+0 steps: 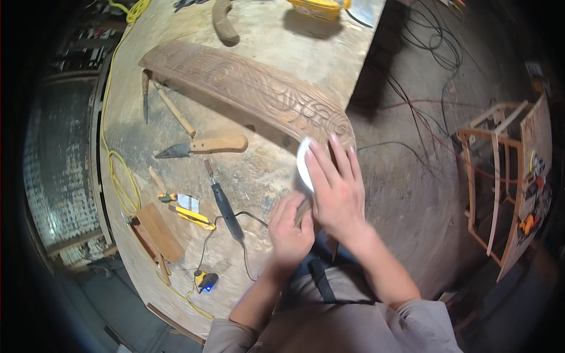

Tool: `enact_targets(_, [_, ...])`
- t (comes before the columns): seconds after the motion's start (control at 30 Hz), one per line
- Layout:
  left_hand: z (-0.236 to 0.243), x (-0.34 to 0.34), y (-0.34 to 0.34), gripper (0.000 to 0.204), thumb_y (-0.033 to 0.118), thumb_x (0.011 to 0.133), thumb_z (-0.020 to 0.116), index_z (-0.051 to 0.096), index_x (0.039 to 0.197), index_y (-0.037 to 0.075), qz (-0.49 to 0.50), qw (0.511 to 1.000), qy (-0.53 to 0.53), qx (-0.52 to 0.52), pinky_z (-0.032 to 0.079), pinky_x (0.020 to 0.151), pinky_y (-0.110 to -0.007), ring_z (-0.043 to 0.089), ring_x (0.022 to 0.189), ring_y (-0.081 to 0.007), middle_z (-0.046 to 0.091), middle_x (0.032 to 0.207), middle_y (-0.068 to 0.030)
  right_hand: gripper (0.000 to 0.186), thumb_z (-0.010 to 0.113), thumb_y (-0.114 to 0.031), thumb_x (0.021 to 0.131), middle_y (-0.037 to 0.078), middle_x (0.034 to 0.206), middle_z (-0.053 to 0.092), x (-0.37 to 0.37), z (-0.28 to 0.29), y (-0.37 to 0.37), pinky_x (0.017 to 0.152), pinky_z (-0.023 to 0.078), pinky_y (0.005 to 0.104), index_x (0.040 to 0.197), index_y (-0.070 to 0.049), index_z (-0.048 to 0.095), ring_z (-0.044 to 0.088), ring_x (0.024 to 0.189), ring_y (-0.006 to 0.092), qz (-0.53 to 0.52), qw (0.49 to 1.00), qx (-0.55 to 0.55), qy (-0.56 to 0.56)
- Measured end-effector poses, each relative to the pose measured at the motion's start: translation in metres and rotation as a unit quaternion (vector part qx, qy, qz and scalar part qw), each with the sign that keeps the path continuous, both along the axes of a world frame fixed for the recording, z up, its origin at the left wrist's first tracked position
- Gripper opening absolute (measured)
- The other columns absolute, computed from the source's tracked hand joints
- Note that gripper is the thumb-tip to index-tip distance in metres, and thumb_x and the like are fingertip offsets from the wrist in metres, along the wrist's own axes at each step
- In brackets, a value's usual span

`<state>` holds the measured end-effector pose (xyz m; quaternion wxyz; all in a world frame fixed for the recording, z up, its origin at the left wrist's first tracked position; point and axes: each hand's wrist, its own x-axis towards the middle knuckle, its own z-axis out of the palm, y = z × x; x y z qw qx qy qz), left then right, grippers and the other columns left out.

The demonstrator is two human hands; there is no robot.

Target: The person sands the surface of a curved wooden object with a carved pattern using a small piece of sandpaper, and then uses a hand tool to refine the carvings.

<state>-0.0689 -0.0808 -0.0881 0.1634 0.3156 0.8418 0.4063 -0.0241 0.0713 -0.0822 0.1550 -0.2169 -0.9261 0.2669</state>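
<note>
Laid on the worktable [276, 29]: wooden-handled knife [220, 144], one; dark corded pen-shaped tool [226, 210], one; yellow cutter [194, 217], one. Farther off, a yellow tub [318, 8] is placed. At right, dark cables [434, 50] are strewn across the floor [406, 217].

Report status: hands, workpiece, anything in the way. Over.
Left hand curled, hold unclear; right hand over white round-edged piece. Carved board on table, right end by right hand. Wood-handled blade, corded tool lie leftward, clear of both.

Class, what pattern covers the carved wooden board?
The carved wooden board shows flowing curves and spirals, clearest in head view.
</note>
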Motion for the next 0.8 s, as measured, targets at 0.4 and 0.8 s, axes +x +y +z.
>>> enact_targets(0.4, [0.003,-0.02,0.046,0.046,0.006,0.082,0.082,0.056,0.119,-0.001,0.02,0.999,0.023,-0.016,0.049,0.073,-0.031,0.053,0.081,-0.0201,0.057,0.1,-0.0115,0.032,0.051,-0.011,0.108,0.013,0.121,0.066,0.109,-0.007,-0.005,0.069,0.051,0.0246,0.132,0.005,0.062,0.067,0.09,0.0128,-0.378,0.815,-0.394,0.193])
enact_targets(0.8, [-0.006,-0.028,0.094,0.062,0.011,0.082,0.087,0.047,0.127,-0.002,0.114,0.993,-0.036,0.006,0.048,0.08,-0.027,0.048,0.089,-0.0132,0.051,0.106,-0.0079,0.034,0.055,-0.003,0.1,0.023,0.127,0.064,0.107,-0.012,-0.045,0.084,0.057,0.0348,0.131,0.009,0.062,0.072,0.091,0.0259,-0.295,0.857,-0.366,0.212])
